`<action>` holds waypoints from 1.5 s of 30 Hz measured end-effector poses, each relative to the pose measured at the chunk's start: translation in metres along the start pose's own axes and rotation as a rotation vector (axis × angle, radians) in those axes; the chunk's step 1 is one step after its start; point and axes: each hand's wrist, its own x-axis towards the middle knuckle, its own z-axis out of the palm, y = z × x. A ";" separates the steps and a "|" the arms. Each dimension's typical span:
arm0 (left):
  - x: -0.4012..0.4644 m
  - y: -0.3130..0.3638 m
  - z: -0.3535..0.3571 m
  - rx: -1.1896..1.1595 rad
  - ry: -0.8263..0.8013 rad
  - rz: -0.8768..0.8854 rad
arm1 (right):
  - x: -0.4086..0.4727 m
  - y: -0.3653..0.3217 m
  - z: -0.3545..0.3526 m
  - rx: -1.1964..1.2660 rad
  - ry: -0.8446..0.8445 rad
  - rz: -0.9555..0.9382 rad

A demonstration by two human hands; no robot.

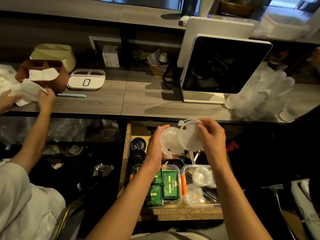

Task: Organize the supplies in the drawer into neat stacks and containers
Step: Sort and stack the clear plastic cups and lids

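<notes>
Both hands (pixel 155 146) (pixel 212 135) hold clear lids (pixel 188 140), faces tilted upward.

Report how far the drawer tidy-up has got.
Done: green packets sit packed in one clear tub, small cups in another tub. In hand: left hand and right hand each hold translucent lids above the drawer. Left: black lids lie loose at the back.
</notes>
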 end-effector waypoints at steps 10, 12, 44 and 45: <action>-0.006 0.000 0.000 0.096 -0.235 -0.093 | 0.026 -0.020 -0.003 -0.407 -0.641 -0.270; -0.006 -0.003 0.002 0.174 -0.203 -0.047 | 0.024 -0.016 -0.002 -0.331 -0.581 -0.285; -0.007 -0.026 0.028 0.110 0.001 0.160 | -0.018 0.031 0.021 -0.098 0.127 0.000; -0.007 -0.029 0.030 0.112 0.007 0.151 | -0.019 0.033 0.020 -0.096 0.136 -0.001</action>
